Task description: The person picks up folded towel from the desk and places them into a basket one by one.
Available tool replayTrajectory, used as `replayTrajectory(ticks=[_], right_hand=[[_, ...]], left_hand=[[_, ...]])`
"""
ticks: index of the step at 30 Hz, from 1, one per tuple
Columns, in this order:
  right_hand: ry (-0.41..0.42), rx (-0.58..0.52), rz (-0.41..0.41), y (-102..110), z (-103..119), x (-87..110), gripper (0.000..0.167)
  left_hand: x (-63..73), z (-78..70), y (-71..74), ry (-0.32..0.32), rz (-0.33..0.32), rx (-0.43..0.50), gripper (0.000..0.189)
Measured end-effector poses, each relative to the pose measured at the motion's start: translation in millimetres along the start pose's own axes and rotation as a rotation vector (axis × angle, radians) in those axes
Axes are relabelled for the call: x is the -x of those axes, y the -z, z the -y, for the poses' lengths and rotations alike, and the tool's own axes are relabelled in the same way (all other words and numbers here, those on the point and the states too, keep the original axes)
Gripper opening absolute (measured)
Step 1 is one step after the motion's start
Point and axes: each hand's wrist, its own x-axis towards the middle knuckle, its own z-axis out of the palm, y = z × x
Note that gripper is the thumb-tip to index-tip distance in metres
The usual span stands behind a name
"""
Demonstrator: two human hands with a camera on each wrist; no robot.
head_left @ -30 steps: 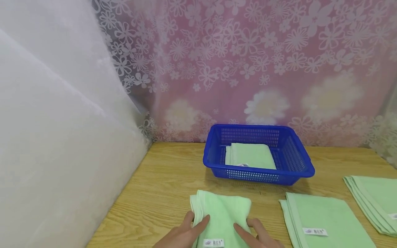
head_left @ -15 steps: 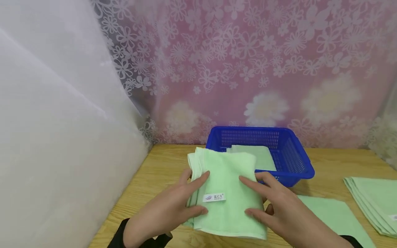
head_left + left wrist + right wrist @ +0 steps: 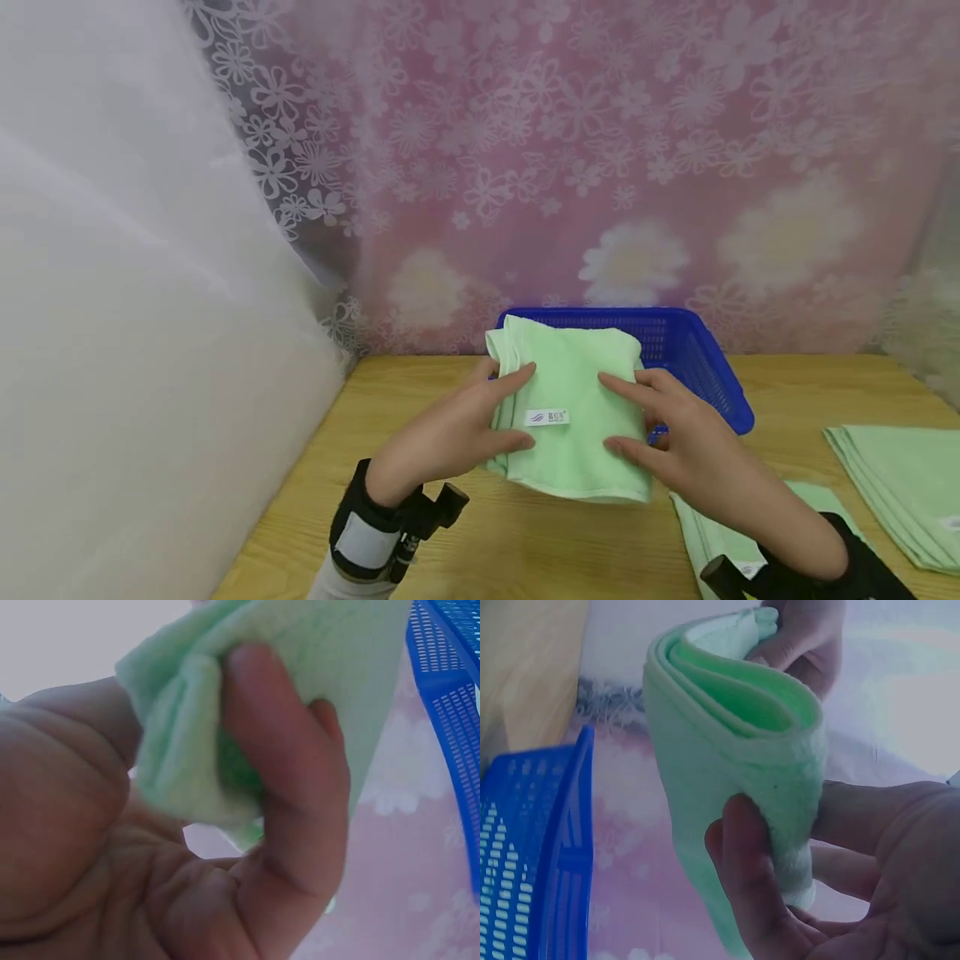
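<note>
A folded light-green towel (image 3: 573, 375) with a small white label hangs raised in front of the basket. My left hand (image 3: 468, 421) grips its left edge, thumb on the front face. On the opposite edge my right hand (image 3: 675, 425) pinches it the same way. Curled fingers press behind the folded edge in the left wrist view, where the towel (image 3: 184, 742) is close up. From the right wrist, the towel's looped layers (image 3: 735, 750) show between thumb and fingers. The blue basket (image 3: 701, 367) stands behind, its near left side covered by the towel.
Two more folded green towels lie on the wooden table (image 3: 300, 508) at the right: a nearer towel (image 3: 705, 525), partly behind the right forearm, and a farther towel (image 3: 900, 483). A white sheet (image 3: 135, 333) bounds the left side, and a pink flowered curtain (image 3: 480, 250) the back.
Both hands have lifted the folded towel off the table, carrying it up and forward, then slightly right, until it overlaps the basket in the head view. The towel inside the basket is now hidden.
</note>
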Motion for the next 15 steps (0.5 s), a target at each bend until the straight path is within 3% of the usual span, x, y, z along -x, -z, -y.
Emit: replayTrajectory(ticks=[6,15], right_hand=[[-0.057,0.064,-0.018,11,-28,-16.9,0.063],[-0.120,-0.021,-0.027,27,-65,-41.1,0.064]], left_hand=[[-41.9,15.1,-9.6,0.040,-0.046,0.062,0.080],[-96.7,23.9,-18.3,0.051,-0.094,0.117,0.081]])
